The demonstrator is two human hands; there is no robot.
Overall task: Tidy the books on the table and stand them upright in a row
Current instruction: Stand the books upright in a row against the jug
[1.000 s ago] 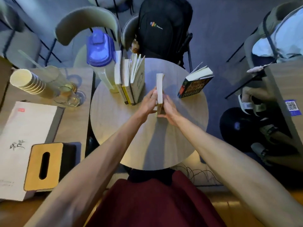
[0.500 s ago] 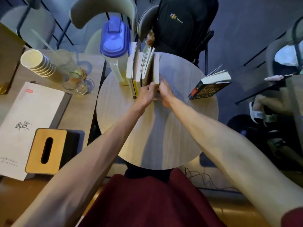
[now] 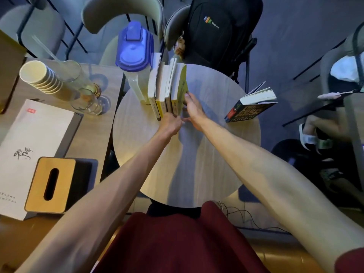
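Wooden round table (image 3: 216, 154); upright books (image 3: 167, 89); backpack (image 3: 220, 30) behind.

Looked like a café or lounge: small round table (image 3: 197, 174), stacked paper cups (image 3: 42, 79), water pitcher (image 3: 135, 62), padded chairs (image 3: 122, 14).

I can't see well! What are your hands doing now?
Left hand: closed, pinching the near edge of the books.
Right hand: open, flat against the yellow book.

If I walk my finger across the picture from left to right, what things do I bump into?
Stack of paper cups → drinking glass → pitcher with the blue lid → row of upright books → right hand → dark-covered book standing half open.
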